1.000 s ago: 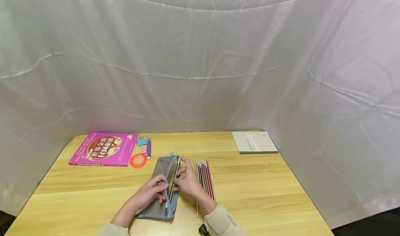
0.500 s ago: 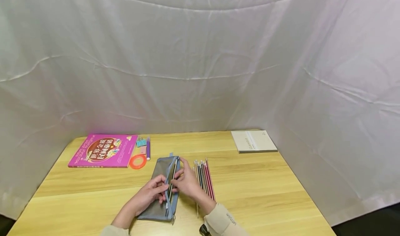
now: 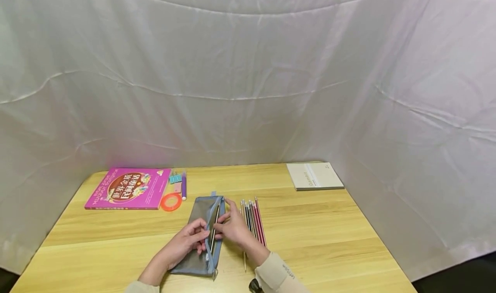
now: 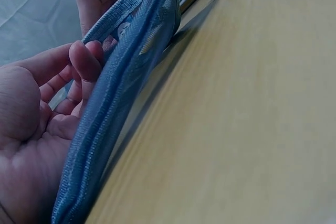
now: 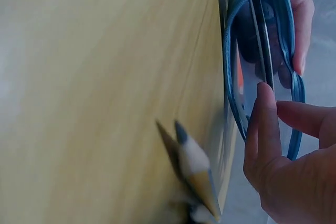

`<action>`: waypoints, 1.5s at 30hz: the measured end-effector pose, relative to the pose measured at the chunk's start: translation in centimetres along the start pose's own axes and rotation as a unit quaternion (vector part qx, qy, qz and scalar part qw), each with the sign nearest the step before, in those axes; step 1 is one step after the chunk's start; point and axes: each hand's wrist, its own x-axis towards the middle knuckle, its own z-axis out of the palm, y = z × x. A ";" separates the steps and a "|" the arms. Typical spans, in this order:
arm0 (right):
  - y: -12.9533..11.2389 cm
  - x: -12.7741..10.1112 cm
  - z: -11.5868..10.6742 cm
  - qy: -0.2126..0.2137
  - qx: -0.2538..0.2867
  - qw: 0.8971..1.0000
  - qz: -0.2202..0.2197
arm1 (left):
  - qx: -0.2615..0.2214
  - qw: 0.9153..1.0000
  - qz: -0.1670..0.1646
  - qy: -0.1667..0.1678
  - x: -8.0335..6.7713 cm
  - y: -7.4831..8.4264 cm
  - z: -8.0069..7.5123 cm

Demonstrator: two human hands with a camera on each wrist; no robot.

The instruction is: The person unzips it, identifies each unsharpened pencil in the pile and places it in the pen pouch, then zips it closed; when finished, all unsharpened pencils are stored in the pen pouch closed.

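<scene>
From my remote seat I see the wooden surface [image 3: 310,224] walled by white cloth [image 3: 248,69] on 3 sides, with bare wood from 1 to 5 o'clock of the hands. A pink book [image 3: 128,188] lies at 10 o'clock and a beige notebook [image 3: 314,176] at 2 o'clock, both well apart from the work. The grey-blue mesh pencil case [image 3: 199,237] lies lengthwise toward the near edge. My left hand [image 3: 188,239] pinches the left lip of its opening with curled fingers, while my right hand [image 3: 234,226] pinches a dark pencil [image 3: 214,224] lying in the open zip. A row of pencils [image 3: 253,217] lies just beside the right hand at 3 o'clock. An orange tape ring [image 3: 171,201] and a purple pen [image 3: 184,184] lie at 11 o'clock, near the case's far end.
</scene>
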 end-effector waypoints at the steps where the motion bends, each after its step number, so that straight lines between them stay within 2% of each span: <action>1: -0.1 -0.1 -0.1 -0.001 -0.001 1.000 -0.001 | 0.001 1.000 -0.001 0.001 0.0 0.1 0.1; 6: -0.6 -0.4 -1.2 -0.008 0.004 1.000 0.002 | 0.007 1.000 -0.005 0.009 0.1 0.3 0.4; 9: -1.0 -0.6 -2.4 -0.004 0.011 1.000 -0.001 | 0.016 1.000 0.006 0.017 0.1 0.5 0.7; 13: -1.2 -0.5 -5.0 0.014 0.005 1.000 -0.015 | 0.028 0.999 0.023 0.033 0.0 0.9 1.2; 17: -0.6 -0.3 -8.3 0.041 -0.030 0.998 -0.022 | 0.036 0.998 0.036 0.046 0.0 1.3 1.4; 21: 0.5 -0.1 -11.1 0.069 -0.061 0.996 -0.006 | 0.035 0.997 0.041 0.053 0.0 1.4 1.4; 24: 1.3 0.1 -12.4 0.070 -0.067 0.995 0.012 | 0.031 0.997 0.044 0.057 0.0 1.5 1.4; 33: 2.5 0.4 -13.3 0.017 -0.093 0.995 0.035 | 0.013 0.997 0.042 0.061 0.1 1.3 1.6; 45: 2.9 0.4 -13.2 0.015 -0.102 0.994 0.047 | -0.017 0.998 0.032 0.044 0.7 0.3 1.8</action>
